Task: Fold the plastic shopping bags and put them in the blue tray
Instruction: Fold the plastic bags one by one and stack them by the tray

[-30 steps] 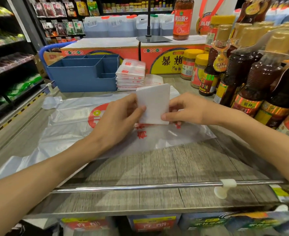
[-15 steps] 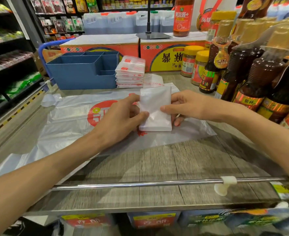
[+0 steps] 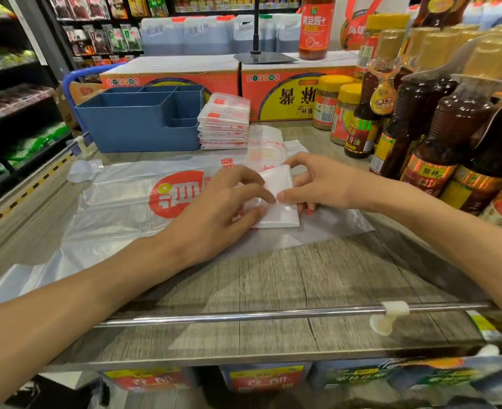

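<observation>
We are in a shop aisle, at a wood-grain counter (image 3: 317,278) hemmed in by sauce bottles (image 3: 438,137) on the right and cartons (image 3: 170,75) at the back. On it both hands work one folded bag (image 3: 279,199), a small white packet lying on top of a flat bag (image 3: 120,208) with a red logo. The left hand (image 3: 214,211) lies over the packet's left side, fingers fairly straight and pressing it down. The right hand (image 3: 317,184) grips the right edge, thumb on top, fingers curled under.

Just behind them another bag (image 3: 266,146) lies loosely. Further back a stack (image 3: 224,122) of folded bags stands against the right wall of the blue tray (image 3: 131,128), outside it; I cannot see anything inside the tray.

The risk, I think, is springback: slick plastic holds trapped air, so if the pressing hand lifts too soon the packet may open. The flat bag underneath is slippery too, and could slide with the packet when it is picked up. The bottles stand near the right forearm; a wide elbow could knock one.
</observation>
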